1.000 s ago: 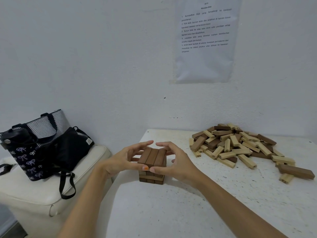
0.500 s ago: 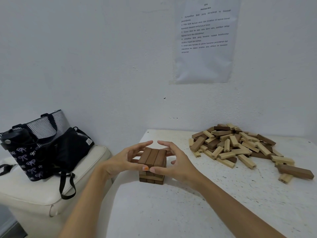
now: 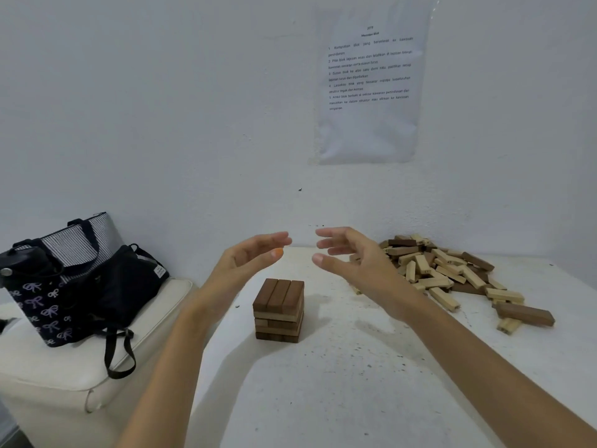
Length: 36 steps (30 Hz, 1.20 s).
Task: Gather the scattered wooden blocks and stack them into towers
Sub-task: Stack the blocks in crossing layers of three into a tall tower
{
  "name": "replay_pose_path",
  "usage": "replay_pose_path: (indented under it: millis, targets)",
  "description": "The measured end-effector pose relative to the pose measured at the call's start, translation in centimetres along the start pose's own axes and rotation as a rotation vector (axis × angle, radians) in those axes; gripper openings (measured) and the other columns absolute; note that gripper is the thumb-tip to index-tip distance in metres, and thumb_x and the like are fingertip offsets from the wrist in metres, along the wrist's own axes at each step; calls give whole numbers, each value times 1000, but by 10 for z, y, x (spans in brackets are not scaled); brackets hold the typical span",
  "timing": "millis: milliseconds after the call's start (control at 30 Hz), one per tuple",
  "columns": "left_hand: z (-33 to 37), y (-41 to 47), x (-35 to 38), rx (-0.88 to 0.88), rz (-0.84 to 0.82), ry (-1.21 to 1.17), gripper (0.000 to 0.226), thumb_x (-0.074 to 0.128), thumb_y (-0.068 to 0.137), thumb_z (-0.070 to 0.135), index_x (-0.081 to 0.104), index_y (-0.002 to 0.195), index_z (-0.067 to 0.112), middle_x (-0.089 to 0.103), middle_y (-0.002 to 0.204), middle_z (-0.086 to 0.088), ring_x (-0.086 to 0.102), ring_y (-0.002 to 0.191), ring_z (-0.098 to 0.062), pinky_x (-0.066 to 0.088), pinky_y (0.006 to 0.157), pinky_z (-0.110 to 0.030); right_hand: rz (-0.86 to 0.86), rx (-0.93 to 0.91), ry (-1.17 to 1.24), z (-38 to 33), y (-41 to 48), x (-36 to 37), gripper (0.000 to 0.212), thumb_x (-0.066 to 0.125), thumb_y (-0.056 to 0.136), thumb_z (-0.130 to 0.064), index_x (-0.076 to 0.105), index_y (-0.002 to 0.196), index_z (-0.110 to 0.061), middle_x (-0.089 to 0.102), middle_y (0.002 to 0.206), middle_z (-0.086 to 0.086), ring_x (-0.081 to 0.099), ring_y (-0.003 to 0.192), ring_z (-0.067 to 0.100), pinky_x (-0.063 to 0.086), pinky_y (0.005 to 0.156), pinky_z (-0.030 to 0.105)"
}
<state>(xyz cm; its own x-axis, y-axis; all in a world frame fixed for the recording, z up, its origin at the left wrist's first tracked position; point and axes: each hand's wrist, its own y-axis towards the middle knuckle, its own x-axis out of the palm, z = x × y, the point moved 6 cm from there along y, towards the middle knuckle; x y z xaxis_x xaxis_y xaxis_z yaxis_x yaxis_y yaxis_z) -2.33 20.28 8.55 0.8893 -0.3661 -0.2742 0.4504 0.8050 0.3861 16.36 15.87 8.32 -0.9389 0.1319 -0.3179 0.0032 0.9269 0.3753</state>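
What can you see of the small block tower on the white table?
The block tower is a squared stack of wooden blocks, several layers high. Its top layer is three dark brown blocks side by side; lighter and darker wood show in the layers beneath. It stands upright on the white table. Nothing else touches it: the left hand and right hand hover open above it.

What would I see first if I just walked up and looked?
A small block tower stands on the white table, with the left hand and right hand hovering open above it. To its right lies a messy pile of loose blocks. Dark bags sit on a cream seat at far left.
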Motion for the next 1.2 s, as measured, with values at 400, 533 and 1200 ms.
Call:
replay_pose_path:
  millis: [400,533,1200]
  targets:
    - [30,30,123,56,-62,13,12,65,89,19,74,97,22,73,98,2,64,96,-13,49,82,-24,191,44,-220,0,-53,-136,13,65,91,-13,73,97,-22,73,96,-6,64,87,1,44,73,9]
    - [14,49,155,-9,-79,56,13,64,89,15,73,98,16,72,94,1,61,78,0,45,65,-6,273,122,-209,25,-65,-170,12,65,90,-9,74,92,-18,74,91,-6,64,80,-2,44,69,3]
    - [-80,124,186,3,108,613,24,78,74,28,70,93,17,69,85,8,64,84,-13,50,82,-38,172,133,-736,136,-20,-132,26,67,83,-48,55,104,-40,65,84,-16,40,105,2,22,90,27]
